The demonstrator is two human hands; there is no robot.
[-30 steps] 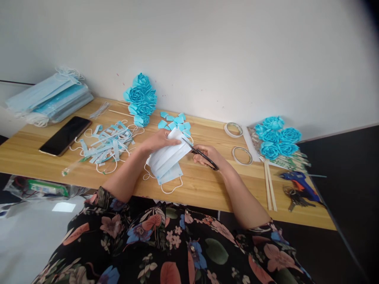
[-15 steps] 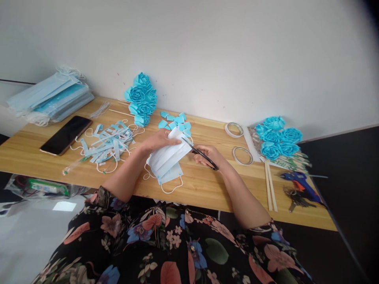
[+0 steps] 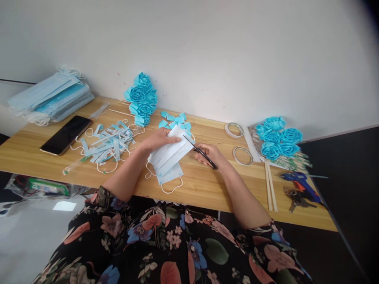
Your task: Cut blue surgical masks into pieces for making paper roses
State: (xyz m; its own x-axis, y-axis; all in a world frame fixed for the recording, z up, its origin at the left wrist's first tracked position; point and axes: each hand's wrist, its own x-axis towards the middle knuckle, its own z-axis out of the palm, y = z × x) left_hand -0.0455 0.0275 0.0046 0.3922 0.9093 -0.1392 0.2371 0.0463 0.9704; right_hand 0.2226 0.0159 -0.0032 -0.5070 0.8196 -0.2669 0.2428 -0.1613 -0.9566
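My left hand pinches a pale face mask by its upper part, thumb lying across the front. Black-handled scissors are gripped in my right hand, their blades reaching over the right end of that mask. Whether the blades have cut in, I cannot tell. Under the held mask lies another face mask on the wooden table, its ear loop trailing toward me. Just beyond my hands, several small cut blue pieces are scattered.
To the left are a heap of cut strips and ear loops, a phone and a stack of masks. Blue fabric roses stand by the wall. Tape rolls, more roses, wooden sticks, a glue gun and keys lie right.
The held mask has shifted slightly right. The scissors have turned a little, their blades now showing closer together over the mask's end; both hands keep their grips.
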